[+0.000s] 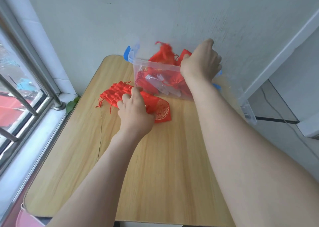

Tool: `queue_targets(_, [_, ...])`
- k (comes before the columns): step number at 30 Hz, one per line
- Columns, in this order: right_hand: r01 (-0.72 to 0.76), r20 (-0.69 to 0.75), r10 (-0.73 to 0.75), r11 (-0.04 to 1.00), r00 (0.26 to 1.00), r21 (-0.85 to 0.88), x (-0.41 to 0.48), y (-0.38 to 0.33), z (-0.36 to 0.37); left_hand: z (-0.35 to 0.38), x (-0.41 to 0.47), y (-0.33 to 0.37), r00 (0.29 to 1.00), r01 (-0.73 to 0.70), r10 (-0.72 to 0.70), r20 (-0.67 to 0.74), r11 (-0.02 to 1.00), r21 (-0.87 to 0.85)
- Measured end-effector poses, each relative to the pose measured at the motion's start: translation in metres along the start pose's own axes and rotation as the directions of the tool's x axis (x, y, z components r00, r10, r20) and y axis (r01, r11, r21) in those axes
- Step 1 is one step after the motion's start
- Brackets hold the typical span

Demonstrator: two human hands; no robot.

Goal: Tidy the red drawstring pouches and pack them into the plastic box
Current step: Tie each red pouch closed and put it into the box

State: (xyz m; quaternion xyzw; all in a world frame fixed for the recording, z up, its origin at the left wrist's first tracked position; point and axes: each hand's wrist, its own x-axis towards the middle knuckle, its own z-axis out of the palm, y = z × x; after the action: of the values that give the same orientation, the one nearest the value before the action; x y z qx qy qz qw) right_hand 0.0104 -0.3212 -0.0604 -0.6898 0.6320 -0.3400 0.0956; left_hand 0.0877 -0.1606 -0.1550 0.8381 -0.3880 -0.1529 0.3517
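A flat stack of red drawstring pouches (119, 93) with gold print lies on the wooden table (155, 166), left of the box. My left hand (135, 112) rests on top of that stack, fingers bent over its cords. The clear plastic box (155, 66) with blue latches stands at the table's far edge against the wall, with several red pouches (163, 54) heaped inside. My right hand (202, 61) is over the box's right side, fingers curled down into it; what they hold is hidden.
A clear lid (246, 109) leans off the table's right side by the box. A window with metal bars (20, 95) runs along the left. The white wall stands right behind the box. A green leaf (72, 104) pokes up at the table's left edge.
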Motion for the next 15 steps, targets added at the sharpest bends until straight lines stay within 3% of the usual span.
queue_targets(3, [0.048, -0.114, -0.052, 0.998, 0.992, -0.031, -0.014, 0.006, -0.004, 0.000, -0.001, 0.000, 0.996, -0.085, 0.088, 0.016, 0.985, -0.152])
queue_targets(7, [0.235, -0.169, -0.208, 0.959, 0.963, 0.159, -0.047, 0.023, -0.009, -0.001, -0.005, 0.008, 0.993, -0.113, 0.118, 0.020, 0.979, -0.170])
queue_targets(9, [0.182, -0.023, -0.182, 0.948, 0.983, 0.262, -0.065, 0.034, -0.009, -0.003, -0.007, 0.014, 0.992, -0.123, 0.125, -0.002, 0.969, -0.214])
queue_targets(11, [0.022, 0.207, -0.083, 0.959, 0.975, 0.283, -0.080, 0.044, -0.012, -0.006, -0.011, 0.021, 0.994, -0.096, 0.104, 0.012, 0.949, -0.301])
queue_targets(15, [-0.202, 0.505, 0.065, 0.954, 0.861, 0.221, -0.101, 0.062, -0.019, -0.014, -0.023, 0.039, 0.995, -0.016, 0.062, 0.074, 0.863, -0.505])
